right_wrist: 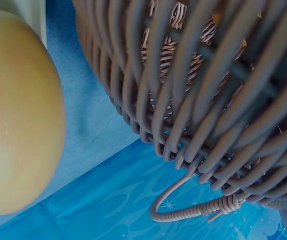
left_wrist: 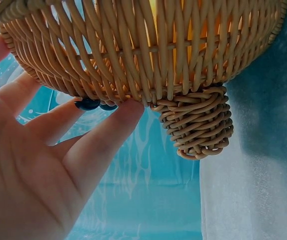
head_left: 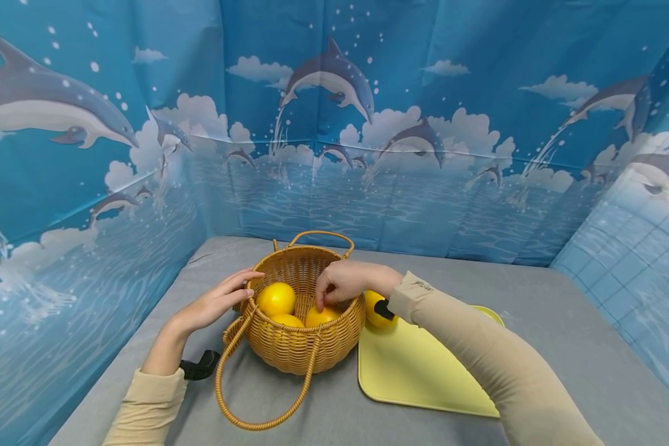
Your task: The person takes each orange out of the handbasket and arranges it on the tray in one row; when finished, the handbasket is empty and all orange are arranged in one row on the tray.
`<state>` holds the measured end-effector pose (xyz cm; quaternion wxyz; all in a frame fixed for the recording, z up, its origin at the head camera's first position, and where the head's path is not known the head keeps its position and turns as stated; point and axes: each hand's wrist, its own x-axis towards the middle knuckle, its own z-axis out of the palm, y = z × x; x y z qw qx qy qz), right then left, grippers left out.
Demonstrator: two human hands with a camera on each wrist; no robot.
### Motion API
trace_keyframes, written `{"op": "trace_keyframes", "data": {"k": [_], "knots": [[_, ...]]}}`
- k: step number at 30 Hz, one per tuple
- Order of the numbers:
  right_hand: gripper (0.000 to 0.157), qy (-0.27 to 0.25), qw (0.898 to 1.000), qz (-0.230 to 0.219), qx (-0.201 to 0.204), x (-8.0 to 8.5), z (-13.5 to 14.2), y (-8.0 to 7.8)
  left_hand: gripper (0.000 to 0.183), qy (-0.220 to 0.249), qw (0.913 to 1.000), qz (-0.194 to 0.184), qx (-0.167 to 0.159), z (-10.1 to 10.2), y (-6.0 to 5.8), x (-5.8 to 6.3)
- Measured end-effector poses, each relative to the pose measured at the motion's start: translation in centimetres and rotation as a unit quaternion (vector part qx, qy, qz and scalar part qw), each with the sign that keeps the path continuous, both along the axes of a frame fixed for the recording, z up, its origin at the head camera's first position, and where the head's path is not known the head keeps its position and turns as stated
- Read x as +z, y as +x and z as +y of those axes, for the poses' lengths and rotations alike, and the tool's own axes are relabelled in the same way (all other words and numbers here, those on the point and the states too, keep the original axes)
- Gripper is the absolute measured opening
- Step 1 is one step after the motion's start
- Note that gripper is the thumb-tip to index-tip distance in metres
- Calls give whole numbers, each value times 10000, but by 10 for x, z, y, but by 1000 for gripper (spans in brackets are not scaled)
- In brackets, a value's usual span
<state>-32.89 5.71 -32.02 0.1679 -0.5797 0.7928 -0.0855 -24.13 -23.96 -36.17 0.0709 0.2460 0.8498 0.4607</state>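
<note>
Fruits (head_left: 275,300) are sitting inside a woven basket (head_left: 306,350) in the head view. The right hand (head_left: 345,279) is touching one; whether it is gripping, I cannot tell. Another yellow fruit (head_left: 375,314) is resting outside, by a yellow tray (head_left: 418,371). In the left wrist view, the left hand (left_wrist: 31,167) is touching the basket, fingers straight and loose. In the right wrist view, the outside fruit is lying beside the basket.

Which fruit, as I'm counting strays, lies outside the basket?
The yellow fruit right of the basket, by the tray; three other visible fruits sit inside.
</note>
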Motion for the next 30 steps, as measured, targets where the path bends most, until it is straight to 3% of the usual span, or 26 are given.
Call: {"op": "trace_keyframes", "data": {"k": [8, 19, 25, 30], "knots": [[27, 1023, 9921, 539, -481, 2, -4, 7, 47, 18, 10000, -19, 32, 1, 0, -1], [20, 333, 9980, -450, -306, 6, 0, 5, 49, 68, 10000, -39, -10, 1, 0, -1], [28, 400, 9925, -961, -639, 8, -1, 4, 49, 88, 9999, -49, -8, 1, 0, -1], [33, 816, 9906, -801, -754, 8, -4, 5, 49, 75, 10000, -31, -10, 1, -1, -1]]}}
